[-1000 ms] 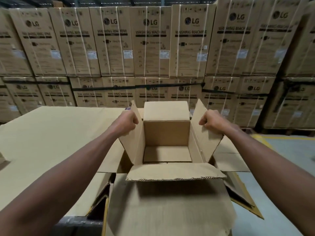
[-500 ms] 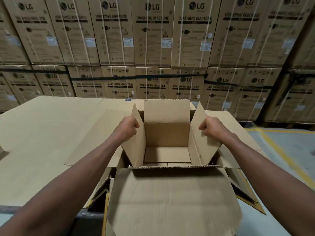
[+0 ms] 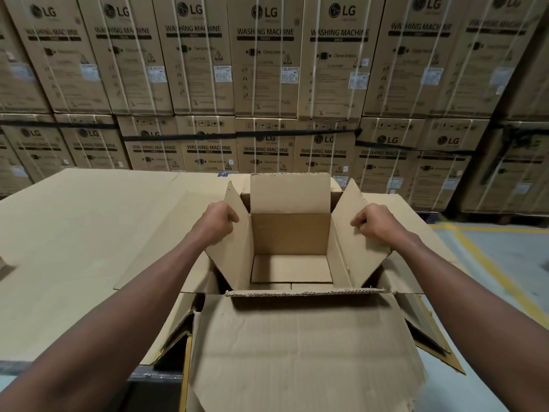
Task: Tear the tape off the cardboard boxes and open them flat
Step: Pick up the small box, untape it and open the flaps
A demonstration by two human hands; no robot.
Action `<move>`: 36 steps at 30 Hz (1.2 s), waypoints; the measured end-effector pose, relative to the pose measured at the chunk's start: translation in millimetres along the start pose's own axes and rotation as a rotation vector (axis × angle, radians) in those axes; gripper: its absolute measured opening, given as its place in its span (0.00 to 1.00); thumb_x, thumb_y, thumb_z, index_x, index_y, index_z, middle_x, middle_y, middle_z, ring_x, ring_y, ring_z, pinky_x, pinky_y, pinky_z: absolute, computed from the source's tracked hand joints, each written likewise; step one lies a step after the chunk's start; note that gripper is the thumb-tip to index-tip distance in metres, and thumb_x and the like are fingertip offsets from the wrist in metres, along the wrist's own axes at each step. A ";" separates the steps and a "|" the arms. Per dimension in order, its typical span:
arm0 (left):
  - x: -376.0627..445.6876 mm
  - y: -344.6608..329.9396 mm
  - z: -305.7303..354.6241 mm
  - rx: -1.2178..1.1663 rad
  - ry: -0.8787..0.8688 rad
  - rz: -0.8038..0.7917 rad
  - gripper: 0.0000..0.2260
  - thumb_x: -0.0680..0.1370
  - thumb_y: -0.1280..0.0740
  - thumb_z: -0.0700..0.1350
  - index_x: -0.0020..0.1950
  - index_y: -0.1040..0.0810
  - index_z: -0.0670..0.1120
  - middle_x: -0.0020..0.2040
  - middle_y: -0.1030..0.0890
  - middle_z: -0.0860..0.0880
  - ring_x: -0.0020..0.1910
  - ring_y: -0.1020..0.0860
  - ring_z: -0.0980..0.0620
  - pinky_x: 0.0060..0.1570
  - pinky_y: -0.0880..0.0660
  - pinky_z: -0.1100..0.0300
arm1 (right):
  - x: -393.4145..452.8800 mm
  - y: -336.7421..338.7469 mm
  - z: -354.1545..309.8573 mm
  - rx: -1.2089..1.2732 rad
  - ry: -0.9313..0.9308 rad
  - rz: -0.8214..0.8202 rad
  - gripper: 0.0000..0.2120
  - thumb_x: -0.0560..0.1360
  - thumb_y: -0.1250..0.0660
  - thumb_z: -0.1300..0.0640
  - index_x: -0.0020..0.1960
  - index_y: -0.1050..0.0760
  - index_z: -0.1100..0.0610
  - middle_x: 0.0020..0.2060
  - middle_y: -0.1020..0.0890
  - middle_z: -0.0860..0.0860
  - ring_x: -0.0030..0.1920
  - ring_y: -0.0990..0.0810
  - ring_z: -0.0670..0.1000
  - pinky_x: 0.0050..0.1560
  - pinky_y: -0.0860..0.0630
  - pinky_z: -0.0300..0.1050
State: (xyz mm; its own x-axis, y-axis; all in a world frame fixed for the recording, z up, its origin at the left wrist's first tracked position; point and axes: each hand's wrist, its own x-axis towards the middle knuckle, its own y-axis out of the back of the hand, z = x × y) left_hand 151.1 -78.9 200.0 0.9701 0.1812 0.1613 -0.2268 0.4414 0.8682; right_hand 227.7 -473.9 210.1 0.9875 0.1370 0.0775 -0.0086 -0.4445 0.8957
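**Box held open by its 2 side flaps, ready for flattening**

At the centre of the frame an open cardboard box [image 3: 291, 248] is stood upright on a stack of flattened cardboard sheets [image 3: 74, 233] that cover the bench. The left hand [image 3: 218, 221] is curled round the upper edge of the left side flap [image 3: 234, 242], and the right hand [image 3: 375, 223] is curled round the upper edge of the right side flap [image 3: 356, 233]. Both flaps are held tilted outward, probably so that the walls can be pulled apart evenly from 2 sides. The far flap [image 3: 289, 193] is left standing upright, and the near flap [image 3: 303, 352] is folded down toward the viewer, which keeps the mouth of the box clear. The bottom is seen closed, with a seam running along its near edge; no tape can be made out on it from here. The top is judged already freed, while the flattening itself is not yet done. Stacked washing-machine cartons [image 3: 267, 69] fill the upper part of the frame, and a yellow floor line [image 3: 487, 263] is seen at the right.
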 end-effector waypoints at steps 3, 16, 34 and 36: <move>-0.4 0.8 0.4 -0.003 -0.002 -0.010 0.16 0.78 0.31 0.28 0.62 0.15 0.41 0.57 0.16 0.42 0.55 0.17 0.46 0.48 0.17 0.55 | -1.7 0.7 0.6 0.016 -0.015 -0.005 0.14 0.74 0.28 0.71 0.56 0.13 0.58 0.54 0.13 0.55 0.57 0.17 0.54 0.63 0.22 0.46; -11.6 5.4 -5.1 -0.003 -0.005 -0.022 0.09 0.80 0.27 0.44 0.58 0.14 0.42 0.51 0.14 0.46 0.45 0.16 0.48 0.50 0.16 0.45 | -17.6 5.5 -3.7 -0.173 -0.050 0.059 0.16 0.79 0.29 0.51 0.66 0.19 0.51 0.61 0.17 0.54 0.66 0.25 0.59 0.65 0.35 0.57; -47.7 13.1 22.5 0.179 -0.024 0.047 0.17 0.80 0.30 0.59 0.64 0.18 0.53 0.65 0.19 0.47 0.76 0.35 0.44 0.75 0.53 0.34 | -72.6 12.1 -29.8 -0.357 -0.024 0.049 0.20 0.81 0.33 0.46 0.71 0.25 0.48 0.69 0.23 0.53 0.77 0.39 0.57 0.73 0.50 0.62; -59.6 17.8 28.8 0.133 -0.057 0.089 0.16 0.80 0.30 0.59 0.63 0.18 0.53 0.66 0.19 0.50 0.76 0.34 0.46 0.75 0.51 0.34 | -81.1 14.9 -31.9 -0.305 -0.011 0.080 0.19 0.81 0.33 0.46 0.71 0.24 0.48 0.68 0.23 0.53 0.75 0.36 0.56 0.72 0.49 0.60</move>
State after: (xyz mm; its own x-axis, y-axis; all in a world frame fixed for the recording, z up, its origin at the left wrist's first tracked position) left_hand 91.7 -107.2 219.3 0.9510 0.1622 0.2632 -0.3020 0.3052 0.9032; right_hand 142.5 -463.4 231.2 0.9834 0.1024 0.1496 -0.1313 -0.1668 0.9772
